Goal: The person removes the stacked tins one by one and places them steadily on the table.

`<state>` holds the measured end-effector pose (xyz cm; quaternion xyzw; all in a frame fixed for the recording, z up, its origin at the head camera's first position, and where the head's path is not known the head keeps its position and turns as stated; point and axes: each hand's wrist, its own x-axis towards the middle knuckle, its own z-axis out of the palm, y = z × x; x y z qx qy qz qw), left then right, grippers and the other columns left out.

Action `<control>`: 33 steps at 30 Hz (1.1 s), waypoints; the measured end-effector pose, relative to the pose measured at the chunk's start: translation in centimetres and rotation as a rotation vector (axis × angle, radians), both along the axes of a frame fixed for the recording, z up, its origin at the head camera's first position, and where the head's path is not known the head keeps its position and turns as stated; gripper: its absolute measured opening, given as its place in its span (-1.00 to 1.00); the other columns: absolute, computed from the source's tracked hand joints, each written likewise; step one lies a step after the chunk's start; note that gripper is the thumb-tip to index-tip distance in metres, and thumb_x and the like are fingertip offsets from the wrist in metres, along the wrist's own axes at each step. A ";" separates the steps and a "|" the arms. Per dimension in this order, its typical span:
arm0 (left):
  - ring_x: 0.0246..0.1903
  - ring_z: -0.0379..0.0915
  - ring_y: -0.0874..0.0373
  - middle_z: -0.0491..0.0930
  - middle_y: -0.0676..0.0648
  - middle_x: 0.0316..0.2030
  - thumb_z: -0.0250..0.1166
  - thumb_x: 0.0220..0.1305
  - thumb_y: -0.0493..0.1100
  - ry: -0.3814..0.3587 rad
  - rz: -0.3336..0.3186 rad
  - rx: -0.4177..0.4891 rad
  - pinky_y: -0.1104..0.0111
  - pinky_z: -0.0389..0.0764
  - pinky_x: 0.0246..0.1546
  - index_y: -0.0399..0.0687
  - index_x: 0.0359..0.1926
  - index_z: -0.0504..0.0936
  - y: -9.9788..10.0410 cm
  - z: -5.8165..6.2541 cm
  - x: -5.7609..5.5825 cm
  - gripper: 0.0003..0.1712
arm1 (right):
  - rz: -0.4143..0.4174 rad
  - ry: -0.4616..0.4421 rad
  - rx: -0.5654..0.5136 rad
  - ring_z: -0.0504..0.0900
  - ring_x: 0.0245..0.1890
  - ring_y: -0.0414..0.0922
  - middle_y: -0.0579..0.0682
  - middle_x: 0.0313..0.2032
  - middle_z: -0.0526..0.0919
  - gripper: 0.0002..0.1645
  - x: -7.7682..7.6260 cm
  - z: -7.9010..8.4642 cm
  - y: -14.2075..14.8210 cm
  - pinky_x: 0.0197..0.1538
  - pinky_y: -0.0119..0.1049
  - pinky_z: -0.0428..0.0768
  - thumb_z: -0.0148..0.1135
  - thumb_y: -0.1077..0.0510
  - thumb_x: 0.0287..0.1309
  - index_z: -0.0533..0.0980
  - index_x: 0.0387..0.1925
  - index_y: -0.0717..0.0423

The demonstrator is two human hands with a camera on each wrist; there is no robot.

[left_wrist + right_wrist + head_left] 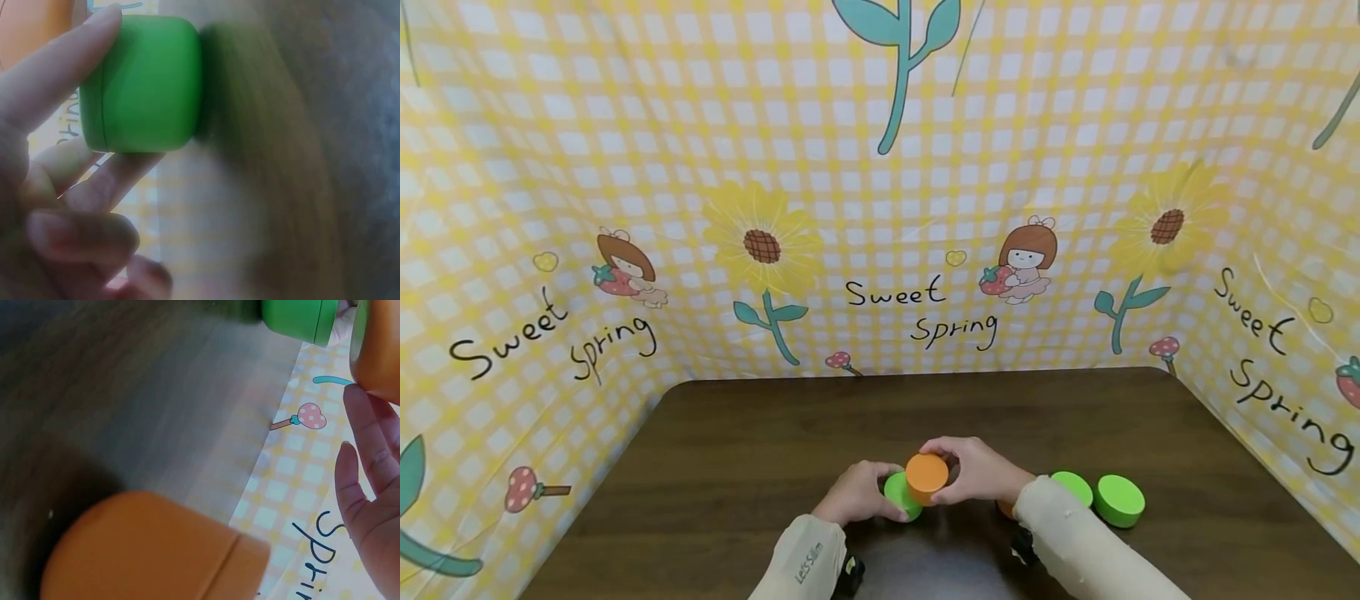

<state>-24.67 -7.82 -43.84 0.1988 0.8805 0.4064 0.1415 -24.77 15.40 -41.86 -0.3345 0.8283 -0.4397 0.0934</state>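
Note:
My left hand (854, 493) holds a short green cylinder (147, 84) between thumb and fingers. Its rounded base is at or just above the tabletop, and a thin seam runs near its top. In my right hand (983, 470) is an orange cylinder (927, 473), gripped by its sides and raised close to the green one's upper right in the head view. Whether the two pieces touch, I cannot tell. A second orange cylinder (150, 550), also seamed, stands below the right wrist; in the head view the forearm mostly hides it.
Two more green cylinders, a partly covered one (1072, 487) and a fully visible one (1120, 501), stand on the dark wooden table (760, 425) beside the right sleeve. A yellow checked cloth (880, 200) hangs around the table's back and sides.

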 end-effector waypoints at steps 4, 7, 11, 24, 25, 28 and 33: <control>-0.33 0.48 0.18 0.65 -0.04 -0.18 0.60 -0.19 -0.22 0.007 0.001 0.002 0.24 0.53 -0.26 -0.23 0.05 0.63 -0.1 -0.1 0.0 -0.33 | -0.012 0.030 0.024 0.55 -0.20 -0.20 0.00 -0.10 0.60 -0.33 0.3 0.2 0.4 -0.22 -0.34 0.58 0.50 0.17 -0.09 0.47 0.10 0.25; -0.32 0.48 0.18 0.65 -0.05 -0.16 0.60 -0.19 -0.21 0.020 0.002 -0.001 0.25 0.52 -0.27 -0.23 0.06 0.62 -0.1 -0.2 0.0 -0.31 | -0.020 0.057 0.039 0.55 -0.19 -0.20 -0.01 -0.10 0.60 -0.33 0.5 0.3 0.7 -0.22 -0.35 0.57 0.51 0.16 -0.11 0.48 0.09 0.25; -0.29 0.48 0.17 0.65 -0.11 -0.11 0.60 -0.19 -0.20 0.031 -0.001 -0.007 0.26 0.51 -0.27 -0.25 0.10 0.60 -0.2 -0.1 0.1 -0.27 | -0.019 0.071 0.044 0.55 -0.18 -0.20 -0.01 -0.10 0.60 -0.32 0.6 0.1 1.2 -0.21 -0.36 0.56 0.51 0.15 -0.11 0.48 0.09 0.25; -0.18 0.52 0.13 0.65 -0.12 -0.07 0.61 -0.20 -0.10 0.082 -0.026 -0.057 0.23 0.52 -0.19 -0.21 0.12 0.60 -0.1 -0.3 -0.1 -0.23 | -0.126 0.185 0.059 0.53 -0.18 -0.24 -0.07 -0.06 0.60 -0.31 1.7 -0.1 2.8 -0.12 -0.30 0.54 0.51 0.13 -0.12 0.49 0.10 0.19; -0.18 0.52 0.12 0.65 -0.12 -0.08 0.61 -0.21 -0.10 0.082 -0.024 -0.049 0.21 0.51 -0.19 -0.21 0.11 0.60 -0.1 -0.3 -0.1 -0.23 | -0.137 0.204 0.061 0.53 -0.18 -0.24 -0.05 -0.06 0.60 -0.31 1.7 -0.1 3.0 -0.11 -0.29 0.54 0.51 0.13 -0.13 0.49 0.10 0.21; -0.23 0.51 0.17 0.66 -0.08 -0.11 0.61 -0.20 -0.09 0.106 -0.038 -0.067 0.25 0.51 -0.24 -0.20 0.11 0.60 -0.3 -0.1 0.0 -0.24 | -0.145 0.202 0.070 0.52 -0.18 -0.22 -0.03 -0.06 0.60 -0.30 1.9 0.0 3.6 -0.11 -0.28 0.53 0.52 0.12 -0.13 0.49 0.10 0.25; -0.20 0.52 0.14 0.65 -0.07 -0.09 0.60 -0.18 -0.08 0.111 -0.045 -0.078 0.26 0.50 -0.24 -0.13 0.13 0.61 -0.4 -0.2 0.0 -0.25 | -0.137 0.150 0.093 0.51 -0.19 -0.20 -0.03 -0.09 0.60 -0.30 2.0 0.2 5.1 -0.16 -0.30 0.53 0.51 0.11 -0.11 0.48 0.09 0.26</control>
